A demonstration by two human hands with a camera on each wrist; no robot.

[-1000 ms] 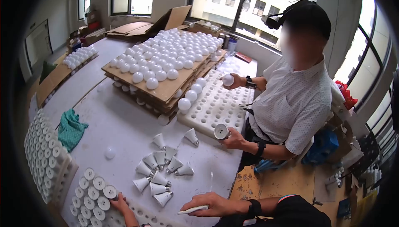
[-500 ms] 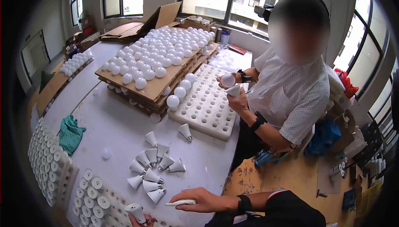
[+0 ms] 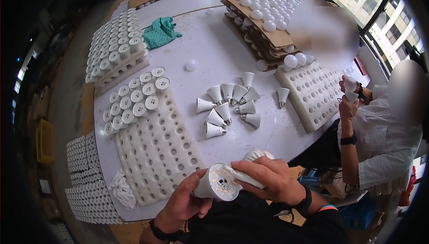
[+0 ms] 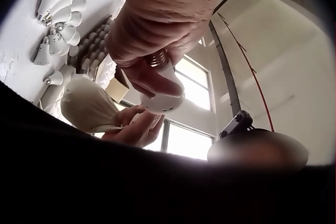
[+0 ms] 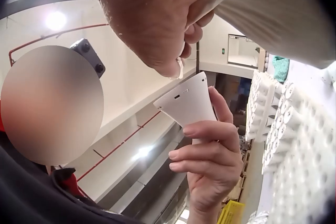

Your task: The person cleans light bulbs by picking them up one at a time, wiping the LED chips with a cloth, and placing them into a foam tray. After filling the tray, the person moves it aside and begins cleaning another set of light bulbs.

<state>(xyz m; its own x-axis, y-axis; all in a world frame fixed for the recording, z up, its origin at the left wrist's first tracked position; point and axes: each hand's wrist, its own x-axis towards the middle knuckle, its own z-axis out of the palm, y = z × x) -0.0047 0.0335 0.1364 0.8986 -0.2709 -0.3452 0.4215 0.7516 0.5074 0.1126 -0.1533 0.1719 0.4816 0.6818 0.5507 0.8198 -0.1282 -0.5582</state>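
My left hand [image 3: 181, 201] grips a white LED bulb housing [image 3: 203, 188] by its body, the open face tilted up and showing a round board with small yellow LEDs. In the left wrist view its metal screw base [image 4: 156, 58] pokes out between the fingers. My right hand [image 3: 272, 181] holds a cream piping bag [image 3: 252, 179], its narrow end right at the housing's rim. The full, rounded part of the bag [image 4: 86, 106] shows in the left wrist view. Beyond my hands, several bulb housings [image 3: 227, 93] lie loosely grouped on the white table [image 3: 187, 123].
A foam tray [image 3: 154, 154] at left carries upright housings [image 3: 139, 108]; another packed tray [image 3: 117, 43] stands behind it. A green cloth [image 3: 161, 33] and a lone bulb cover [image 3: 191, 65] lie further back. At right, another person [image 3: 380, 132] works beside a foam tray [image 3: 308, 92] and stacked cardboard with covers.
My left hand has taken a housing from the tray and brought it in front of me. The right hand has moved the bag to its rim. My view has turned left and down.
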